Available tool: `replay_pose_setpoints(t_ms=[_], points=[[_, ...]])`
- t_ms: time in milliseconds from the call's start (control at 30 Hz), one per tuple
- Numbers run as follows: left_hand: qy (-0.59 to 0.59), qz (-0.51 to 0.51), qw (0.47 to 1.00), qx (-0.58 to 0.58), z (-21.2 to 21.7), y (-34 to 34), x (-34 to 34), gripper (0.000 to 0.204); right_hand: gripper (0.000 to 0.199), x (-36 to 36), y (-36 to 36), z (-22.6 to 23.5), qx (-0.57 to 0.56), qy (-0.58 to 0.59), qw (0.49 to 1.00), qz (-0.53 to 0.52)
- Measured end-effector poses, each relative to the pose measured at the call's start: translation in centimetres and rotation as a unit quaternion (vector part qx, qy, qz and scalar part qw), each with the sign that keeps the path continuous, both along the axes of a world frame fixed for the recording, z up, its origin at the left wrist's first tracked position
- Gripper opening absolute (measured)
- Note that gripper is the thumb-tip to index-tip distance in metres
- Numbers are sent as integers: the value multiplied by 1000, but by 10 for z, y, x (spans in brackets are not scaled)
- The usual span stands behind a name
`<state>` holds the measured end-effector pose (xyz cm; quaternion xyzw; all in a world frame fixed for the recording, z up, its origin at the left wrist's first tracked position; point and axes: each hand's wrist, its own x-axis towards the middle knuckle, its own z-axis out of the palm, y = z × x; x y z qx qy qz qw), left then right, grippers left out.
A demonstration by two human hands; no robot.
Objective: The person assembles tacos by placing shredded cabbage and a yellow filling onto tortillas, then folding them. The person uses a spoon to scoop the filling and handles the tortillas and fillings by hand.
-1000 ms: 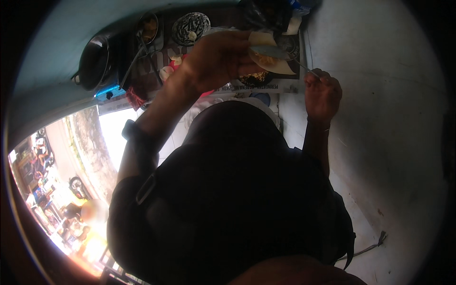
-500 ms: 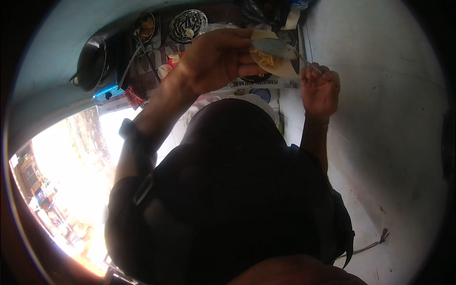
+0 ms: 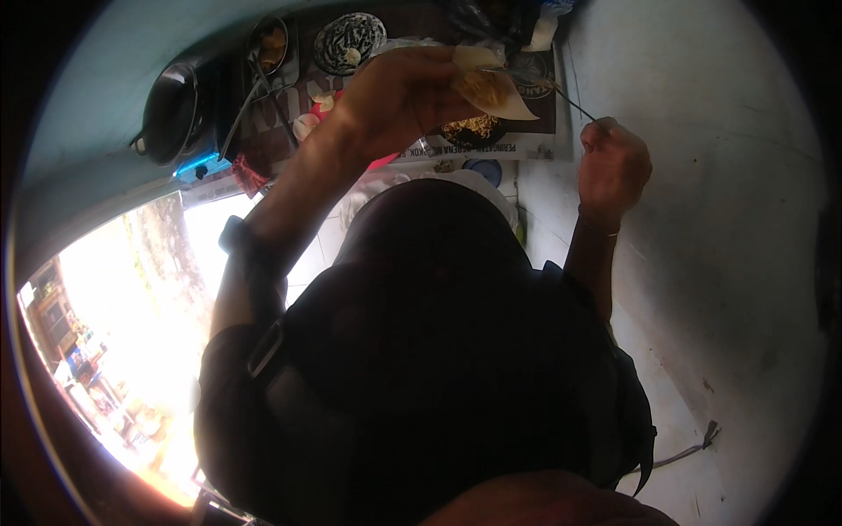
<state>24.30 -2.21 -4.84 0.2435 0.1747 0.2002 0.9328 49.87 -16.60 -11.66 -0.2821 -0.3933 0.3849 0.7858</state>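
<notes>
On the fingers of my left hand [image 3: 395, 105] lies a thin pale wrapper sheet [image 3: 519, 109], its near corner jutting to the right. A mound of yellowish filling [image 3: 482, 88] rests in its middle. My right hand [image 3: 614, 167] is closed around the end of a long-handled metal spoon [image 3: 572, 101], off to the right. The spoon's head is blurred beside the wrapper's far edge. Below the wrapper, yellowish shredded food [image 3: 474, 130] sits in a dark dish.
A dark wok [image 3: 171, 114] stands at the left, near a pan of food pieces [image 3: 267, 46]. A black-and-white smeared round plate [image 3: 349, 44] is at the back, with a black plastic bag [image 3: 482, 22] to its right. The pale wall [image 3: 693, 175] borders my right side.
The spoon has drawn back from over the filling, and my right hand has moved right and slightly nearer. The wrapper has tilted and shifted slightly left, uncovering more of the dish.
</notes>
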Motion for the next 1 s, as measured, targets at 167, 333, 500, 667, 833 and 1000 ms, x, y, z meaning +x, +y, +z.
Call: replay_pose_setpoints(t_ms=[167, 333, 500, 667, 833, 1000], points=[[57, 63, 996, 23, -3, -4, 9, 40, 20, -16, -10, 33, -56, -219, 953, -200], [93, 118, 987, 60, -5, -11, 18, 38, 17, -34, -13, 69, -46, -335, 918, -207], [76, 125, 986, 75, -8, -13, 21, 37, 12, -40, -9, 87, -12, -421, 884, -204], [62, 125, 988, 73, -9, -15, 19, 35, 11, -41, -4, 88, 17, -460, 864, -204], [81, 146, 984, 59, -4, -20, 18, 35, 10, -38, -4, 90, 56, -497, 839, -214], [71, 153, 984, 57, -3, -21, 16, 36, 8, -43, -6, 95, 44, -469, 853, -226]])
